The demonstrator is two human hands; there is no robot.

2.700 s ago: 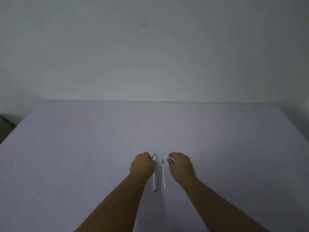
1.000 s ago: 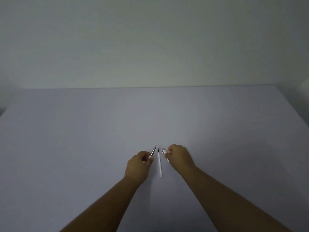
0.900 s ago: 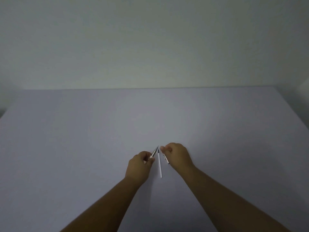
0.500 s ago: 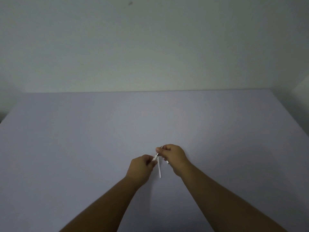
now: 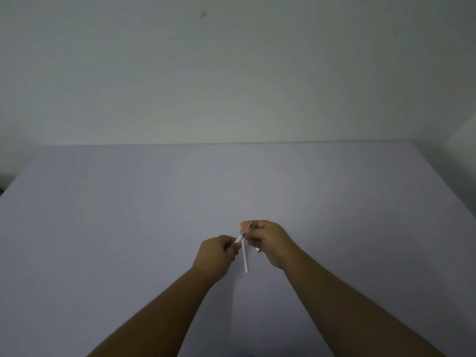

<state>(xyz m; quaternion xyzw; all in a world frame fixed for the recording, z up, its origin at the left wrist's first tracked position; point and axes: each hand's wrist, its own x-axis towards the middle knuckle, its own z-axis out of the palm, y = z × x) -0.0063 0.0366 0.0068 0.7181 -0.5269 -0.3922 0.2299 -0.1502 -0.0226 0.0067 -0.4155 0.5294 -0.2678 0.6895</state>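
Note:
My left hand [image 5: 219, 253] grips the lower end of a white pen barrel [image 5: 239, 238], which points up and to the right. My right hand [image 5: 266, 239] pinches the barrel's grey front end, whose thin metal tip [image 5: 250, 223] shows above the fingers. A small dark-and-silver part [image 5: 258, 250] pokes out below the right hand's curled fingers. A thin white refill [image 5: 245, 257] lies on the lilac table [image 5: 128, 228], between the two hands. Both hands hover just above the table.
A plain pale wall [image 5: 231, 73] rises behind the table's far edge. The table's left and right edges slant outwards toward me. A dark object [image 5: 1, 189] peeks in at the far left edge.
Both hands lifted pen parts off the table, leaving the refill lying. My right hand then moved left and took hold of the front end of the barrel in my left hand.

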